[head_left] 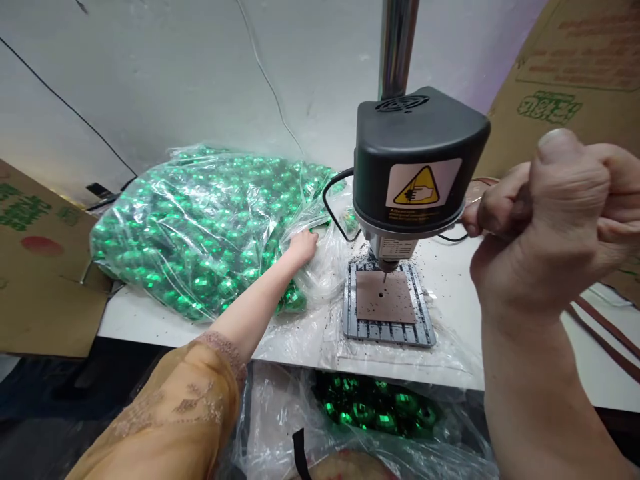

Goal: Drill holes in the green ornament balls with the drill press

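A large clear plastic bag (200, 220) full of shiny green faceted balls lies on the left of the table. My left hand (304, 247) reaches to the bag's gathered opening; its fingers are largely hidden there. On the right, my right hand (550, 220) is raised beside the black drill press head (420, 153), its fingers curled closed. What they grip, if anything, is hidden. Below the head, a thin drill bit (385, 277) points down at a brown board (385, 303) with a dark hole, lying on the slotted metal base (387, 333).
A second plastic bag (280, 413) with green balls hangs below the table's front edge. Cardboard boxes stand at the left (45, 267) and right (565, 60). Dark crumbs are scattered around the base. The metal column (397, 53) rises behind the drill head.
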`<state>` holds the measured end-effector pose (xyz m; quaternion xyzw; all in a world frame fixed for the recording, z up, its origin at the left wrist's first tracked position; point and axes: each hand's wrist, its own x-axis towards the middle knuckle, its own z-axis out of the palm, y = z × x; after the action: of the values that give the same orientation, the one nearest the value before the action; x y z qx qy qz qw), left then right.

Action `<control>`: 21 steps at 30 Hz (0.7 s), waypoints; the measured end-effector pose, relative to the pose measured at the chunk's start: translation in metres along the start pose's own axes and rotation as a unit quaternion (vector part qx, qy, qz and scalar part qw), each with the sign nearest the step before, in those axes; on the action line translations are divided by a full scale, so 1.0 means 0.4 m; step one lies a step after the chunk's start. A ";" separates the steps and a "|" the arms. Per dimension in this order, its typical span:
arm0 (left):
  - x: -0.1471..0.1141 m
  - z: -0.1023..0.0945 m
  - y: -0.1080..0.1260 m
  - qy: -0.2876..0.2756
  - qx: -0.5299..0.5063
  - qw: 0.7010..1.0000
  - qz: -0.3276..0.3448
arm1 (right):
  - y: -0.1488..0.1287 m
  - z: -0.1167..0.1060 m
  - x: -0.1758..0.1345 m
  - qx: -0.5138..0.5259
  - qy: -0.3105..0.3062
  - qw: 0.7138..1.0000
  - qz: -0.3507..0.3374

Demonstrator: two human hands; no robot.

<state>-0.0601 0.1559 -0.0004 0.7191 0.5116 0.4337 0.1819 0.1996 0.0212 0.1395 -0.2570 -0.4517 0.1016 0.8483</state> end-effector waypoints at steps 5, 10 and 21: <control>-0.059 -0.019 0.038 -0.050 0.010 0.997 -0.055 | 0.005 -0.006 0.000 -0.007 -0.009 1.000 -0.001; -0.184 -0.016 0.118 -0.112 -0.318 0.919 -0.205 | 0.014 -0.007 0.001 0.010 -0.009 1.000 -0.020; -0.295 0.132 0.148 -0.082 -0.374 0.908 -0.173 | 0.003 -0.005 -0.003 0.016 -0.001 1.000 0.005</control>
<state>0.0051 0.0356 -0.0396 0.5318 0.4116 0.4947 0.5505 0.2007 0.0212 0.1370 -0.2457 -0.4493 0.1137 0.8514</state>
